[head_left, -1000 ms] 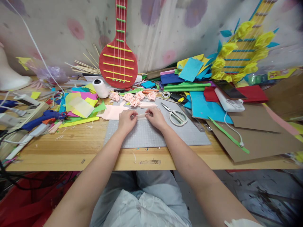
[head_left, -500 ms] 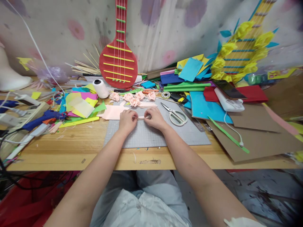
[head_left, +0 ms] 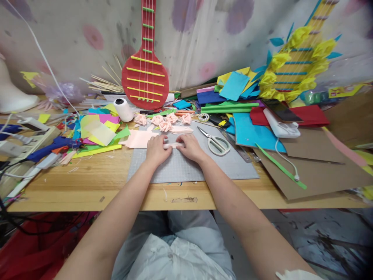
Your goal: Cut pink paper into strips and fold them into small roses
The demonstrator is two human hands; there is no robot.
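Observation:
My left hand (head_left: 157, 150) and my right hand (head_left: 189, 147) grip the two ends of a narrow pale pink paper strip (head_left: 172, 145), low over the grey cutting mat (head_left: 186, 167). The fingers of both hands are closed on it, and the ends of the strip are hidden beneath them. A flat sheet of pink paper (head_left: 139, 139) lies just left of my left hand. Behind the hands sit several crumpled pink paper flowers (head_left: 165, 125) and another folded pink strip (head_left: 181, 129). White-handled scissors (head_left: 218, 145) rest open on the mat to the right.
At the back stand a red paper guitar (head_left: 145, 81) and a yellow one (head_left: 291, 74). A white thread spool (head_left: 123, 110) and coloured paper scraps (head_left: 97, 128) lie to the left, near a blue glue gun (head_left: 52, 147). Brown cardboard (head_left: 314, 175) covers the right side.
The fingers of both hands have shifted along the strip and lie flatter. More of the pink strip shows between them. Other things stay in place.

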